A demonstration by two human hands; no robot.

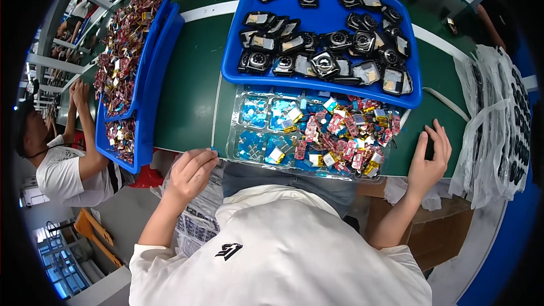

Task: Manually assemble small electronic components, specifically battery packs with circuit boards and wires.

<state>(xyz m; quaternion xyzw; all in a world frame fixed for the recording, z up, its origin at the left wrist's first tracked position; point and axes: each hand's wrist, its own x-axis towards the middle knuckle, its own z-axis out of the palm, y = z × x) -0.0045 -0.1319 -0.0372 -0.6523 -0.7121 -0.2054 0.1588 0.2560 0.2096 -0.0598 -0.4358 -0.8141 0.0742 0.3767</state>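
Clear plastic is forming the compartment tray (pixel 237 136) at the table's near edge, heaped with small red, blue and gold parts. Left of it, the left hand (pixel 190 173) is pinching a tiny blue piece (pixel 215 149), hard to identify. Right of it, the right hand (pixel 429 156) is resting open. Beyond it, a blue tray (pixel 232 51) is holding black watch bodies.

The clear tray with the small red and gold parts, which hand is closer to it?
The left. The left hand is at the near-left corner of the clear tray, about touching it; the right hand rests on the green table past its right end.
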